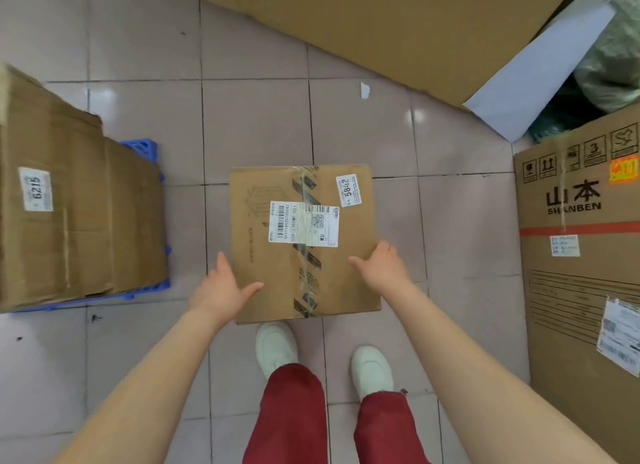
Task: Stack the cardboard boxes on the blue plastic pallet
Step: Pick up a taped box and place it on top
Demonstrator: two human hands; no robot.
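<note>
A taped cardboard box (259, 266) with white shipping labels and the number 5842 is in front of my feet, in the middle of the view. My left hand (221, 290) grips its near-left edge, thumb on top. My right hand (381, 268) grips its right edge, thumb on top and fingers over the side. I cannot tell whether the box rests on the floor or is just off it. At the left, the blue plastic pallet (142, 148) shows only its edges beneath a large worn cardboard box (79, 221) labelled 6215.
A tall SHANBEN cardboard box (581, 290) stands close on the right. A big flat cardboard sheet (381, 24) and a white sheet (540, 76) lie at the back, with a green bag (613, 65) at the far right. Pink floor tiles (256, 124) lie between the boxes.
</note>
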